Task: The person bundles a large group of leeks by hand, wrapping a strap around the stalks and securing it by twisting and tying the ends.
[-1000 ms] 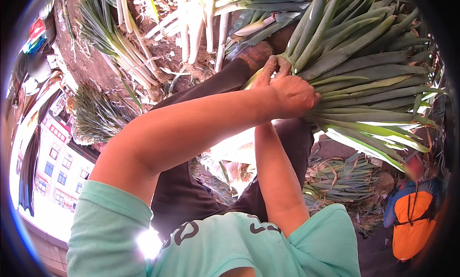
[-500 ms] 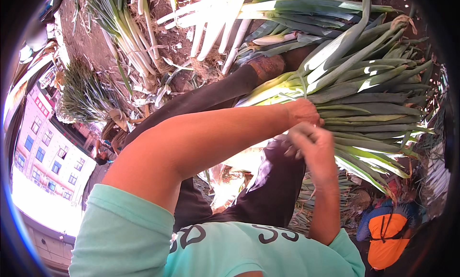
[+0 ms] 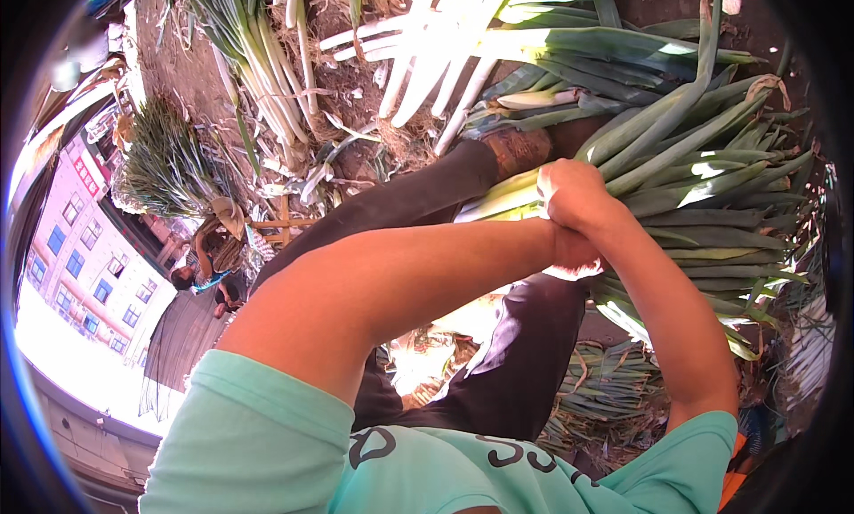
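Observation:
A thick bundle of long green onions point(image 3: 712, 216) lies across my right side, its green leaves fanning out to the right and its paler stems toward my leg. On top of the stems my right hand point(image 3: 574, 194) is closed in a fist; what its fingers hold is hidden. Just below it, my left hand point(image 3: 578, 251) appears closed against the bundle's near side, partly covered by my right wrist. My forearms cross there. The thin band seen around the stems earlier is covered by my right hand.
Loose green onions point(image 3: 436, 51) with white stems and roots lie on the soil ahead, and another bunch point(image 3: 253, 78) is to their left. More piles point(image 3: 609, 385) lie near my right elbow. Another person point(image 3: 200, 269) is at the far left. My dark-trousered leg point(image 3: 391, 194) stretches beside the bundle.
My right hand has moved up and over my left wrist onto the stems and closed. My left hand has slid slightly down. The view has shifted a little.

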Motion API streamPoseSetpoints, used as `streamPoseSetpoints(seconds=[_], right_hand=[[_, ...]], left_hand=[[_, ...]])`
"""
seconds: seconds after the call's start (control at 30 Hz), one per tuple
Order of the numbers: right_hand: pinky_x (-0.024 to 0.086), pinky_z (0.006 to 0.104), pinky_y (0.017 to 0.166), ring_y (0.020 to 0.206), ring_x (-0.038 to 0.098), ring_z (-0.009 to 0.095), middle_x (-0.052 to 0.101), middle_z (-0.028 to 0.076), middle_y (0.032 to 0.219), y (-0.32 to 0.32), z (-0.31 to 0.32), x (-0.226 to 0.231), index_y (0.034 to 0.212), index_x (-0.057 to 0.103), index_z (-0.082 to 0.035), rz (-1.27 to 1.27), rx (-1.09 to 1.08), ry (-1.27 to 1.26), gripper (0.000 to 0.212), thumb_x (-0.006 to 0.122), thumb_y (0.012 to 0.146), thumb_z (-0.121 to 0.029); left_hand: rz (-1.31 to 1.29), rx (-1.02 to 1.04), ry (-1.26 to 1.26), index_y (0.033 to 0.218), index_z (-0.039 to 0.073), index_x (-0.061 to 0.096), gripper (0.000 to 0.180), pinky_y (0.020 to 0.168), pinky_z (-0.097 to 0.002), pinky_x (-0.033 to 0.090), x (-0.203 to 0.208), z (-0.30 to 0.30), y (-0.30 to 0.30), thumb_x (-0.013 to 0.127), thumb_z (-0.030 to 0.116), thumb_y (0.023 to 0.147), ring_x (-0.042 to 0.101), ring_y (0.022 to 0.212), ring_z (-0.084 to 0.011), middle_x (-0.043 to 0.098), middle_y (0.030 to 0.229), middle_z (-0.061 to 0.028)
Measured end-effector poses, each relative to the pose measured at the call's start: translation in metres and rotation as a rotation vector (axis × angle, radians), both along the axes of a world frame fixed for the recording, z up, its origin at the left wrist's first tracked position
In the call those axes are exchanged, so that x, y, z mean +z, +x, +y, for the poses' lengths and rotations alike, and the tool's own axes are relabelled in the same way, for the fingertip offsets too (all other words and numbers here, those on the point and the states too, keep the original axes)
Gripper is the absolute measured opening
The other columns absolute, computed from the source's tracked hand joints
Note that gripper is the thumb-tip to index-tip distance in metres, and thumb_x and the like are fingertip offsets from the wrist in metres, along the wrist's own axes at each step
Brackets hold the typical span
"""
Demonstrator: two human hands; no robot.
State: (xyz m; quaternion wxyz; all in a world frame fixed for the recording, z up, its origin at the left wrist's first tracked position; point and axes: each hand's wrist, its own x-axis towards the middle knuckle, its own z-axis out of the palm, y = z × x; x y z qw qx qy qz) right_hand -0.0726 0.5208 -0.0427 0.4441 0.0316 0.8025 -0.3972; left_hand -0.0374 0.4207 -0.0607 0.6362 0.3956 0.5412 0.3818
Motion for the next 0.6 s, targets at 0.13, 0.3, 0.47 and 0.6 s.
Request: streamPoseSetpoints(seconds=[0.13,0.3,0.47,0.6], right_hand=[[0.048,0.0434,0.063,0.071,0.061,0.037,0.061,0.017,0.071,0.005,0.007,0.017,0.072,0.062,-0.005,0.144,-0.012,0.061,0.006,0.058,0.068,-0.005],[0.046,0.0414,0.056,0.063,0.058,0.035,0.057,0.014,0.072,0.046,0.026,0.043,0.076,0.054,-0.004,0.369,-0.357,0.280,0.001,0.054,0.077,-0.005],[0.042,0.0396,0.051,0.053,0.053,0.031,0.054,0.013,0.064,0.083,0.006,0.061,0.070,0.051,-0.001,0.275,-0.981,0.499,0.016,0.060,0.079,-0.009],[0.038,0.0361,0.049,0.048,0.045,0.024,0.050,0.011,0.058,0.107,-0.013,0.061,0.068,0.052,0.001,0.001,-1.335,0.447,0.019,0.061,0.081,-0.009]], left_hand=[[-0.032,-0.016,-0.029,0.108,0.011,0.057,0.027,0.095,-0.0346,0.038,-0.008,-0.016,0.015,0.046,0.025,0.088,0.049,0.111,-0.0222,0.056,0.114,-0.0069],[-0.619,0.050,-0.438,0.091,0.013,0.064,0.017,0.085,-0.0370,0.043,0.024,0.004,-0.032,0.051,0.021,0.083,0.057,0.095,-0.0247,0.064,0.094,-0.0073],[0.204,-0.461,0.469,0.083,0.014,0.061,0.011,0.067,-0.0317,0.047,0.012,0.002,-0.054,0.061,0.009,0.073,0.056,0.082,-0.0261,0.057,0.082,-0.0048],[0.243,-0.485,0.527,0.085,0.011,0.052,0.010,0.061,-0.0371,0.046,0.017,0.003,-0.067,0.058,0.013,0.077,0.054,0.075,-0.0259,0.050,0.073,-0.0055]])
